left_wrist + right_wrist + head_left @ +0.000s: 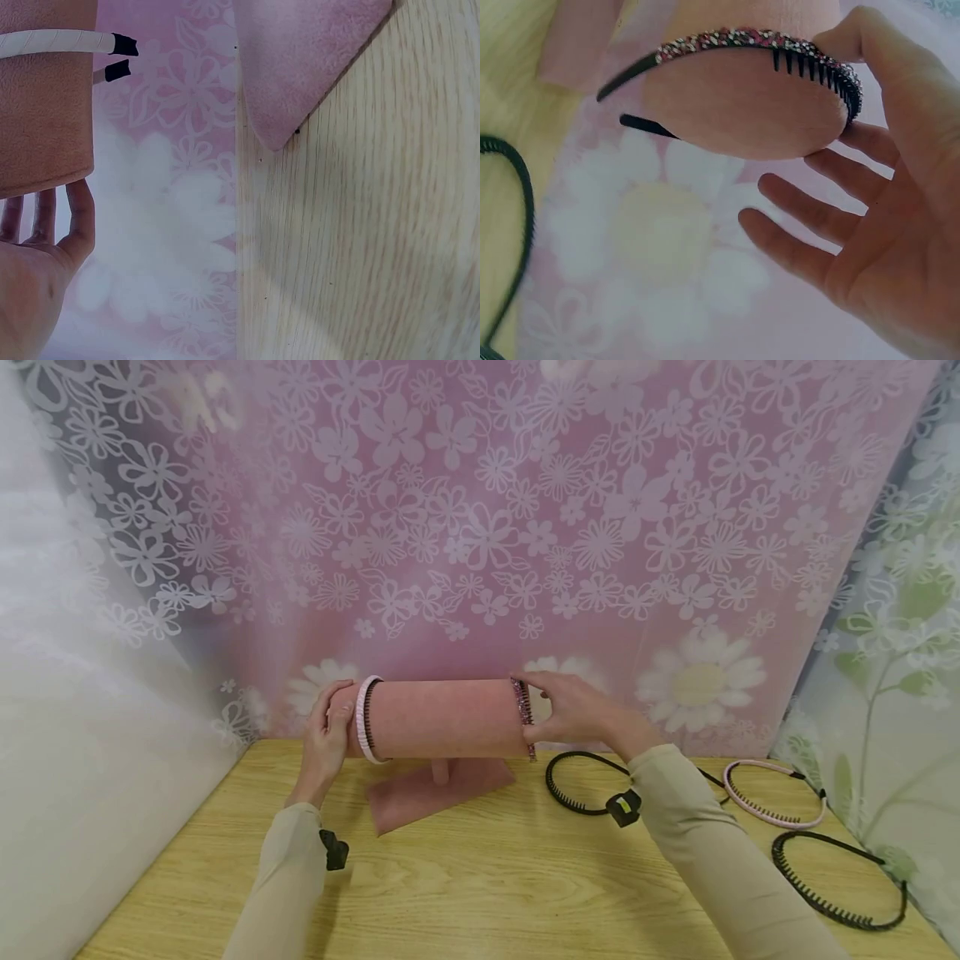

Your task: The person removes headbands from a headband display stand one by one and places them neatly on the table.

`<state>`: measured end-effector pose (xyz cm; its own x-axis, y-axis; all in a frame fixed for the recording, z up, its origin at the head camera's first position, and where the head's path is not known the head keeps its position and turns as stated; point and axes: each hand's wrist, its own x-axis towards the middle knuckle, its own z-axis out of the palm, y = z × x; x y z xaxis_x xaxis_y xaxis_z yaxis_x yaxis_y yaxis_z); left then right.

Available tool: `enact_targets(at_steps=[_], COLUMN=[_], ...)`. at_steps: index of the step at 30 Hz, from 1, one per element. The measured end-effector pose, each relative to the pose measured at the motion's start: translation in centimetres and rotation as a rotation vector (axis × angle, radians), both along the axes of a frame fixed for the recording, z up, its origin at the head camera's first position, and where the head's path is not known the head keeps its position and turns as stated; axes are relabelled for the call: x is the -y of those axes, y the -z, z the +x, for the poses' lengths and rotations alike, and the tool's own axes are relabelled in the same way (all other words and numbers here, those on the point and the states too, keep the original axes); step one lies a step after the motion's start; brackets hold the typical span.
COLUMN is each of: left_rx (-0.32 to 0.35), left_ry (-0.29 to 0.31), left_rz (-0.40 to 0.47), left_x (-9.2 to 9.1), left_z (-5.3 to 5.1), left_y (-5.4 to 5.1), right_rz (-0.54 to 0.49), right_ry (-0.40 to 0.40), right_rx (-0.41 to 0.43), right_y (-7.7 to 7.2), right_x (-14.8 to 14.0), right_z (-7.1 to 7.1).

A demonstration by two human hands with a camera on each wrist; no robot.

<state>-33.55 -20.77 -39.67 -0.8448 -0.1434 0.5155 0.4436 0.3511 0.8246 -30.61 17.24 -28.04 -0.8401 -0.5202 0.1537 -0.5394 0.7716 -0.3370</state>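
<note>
A pink plush headband stand with a horizontal roll stands on the table. My left hand holds the roll's left end, thumb in front and fingers at the far side. Just inboard of it, a whitish toothed headband goes round the roll; its black-tipped ends hang apart in the left wrist view. At the right end, my right hand pinches a glittery rhinestone headband between thumb and forefinger. That headband sits over the roll's end, its black teeth turned inward. The other right fingers stretch out loosely below.
Right of the stand lie a black toothed headband, a pink headband and another black headband on the wooden table. A pink flowered curtain hangs close behind the roll. The stand's flat base sits at an angle.
</note>
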Motion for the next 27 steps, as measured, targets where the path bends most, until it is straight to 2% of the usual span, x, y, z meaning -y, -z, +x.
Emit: enact_targets(at_steps=[5,7,16,20,27], left_rx=[0.001,0.001,-0.014,-0.023,0.005], left_ry=[-0.006,-0.006,0.002,0.012,0.016], left_rz=[0.006,0.006,0.008,0.017,0.032], left_x=[0.2,0.2,0.1,0.1,0.1], left_z=[0.0,0.0,-0.1,-0.2,-0.4], left_y=[0.2,0.2,0.2,0.2,0.1], right_rz=[-0.136,-0.197,-0.411,-0.479,-0.54], right_ry=[-0.002,0.001,0.053,0.093,0.136], right_rx=[0.051,0.042,-0.091,-0.116,-0.1], right_y=[1.4,2.1,5.0,5.6,6.0], right_x=[-0.3,-0.4,-0.3,-0.1,0.0], right_z=[0.1,0.3,2.0,2.5,3.2])
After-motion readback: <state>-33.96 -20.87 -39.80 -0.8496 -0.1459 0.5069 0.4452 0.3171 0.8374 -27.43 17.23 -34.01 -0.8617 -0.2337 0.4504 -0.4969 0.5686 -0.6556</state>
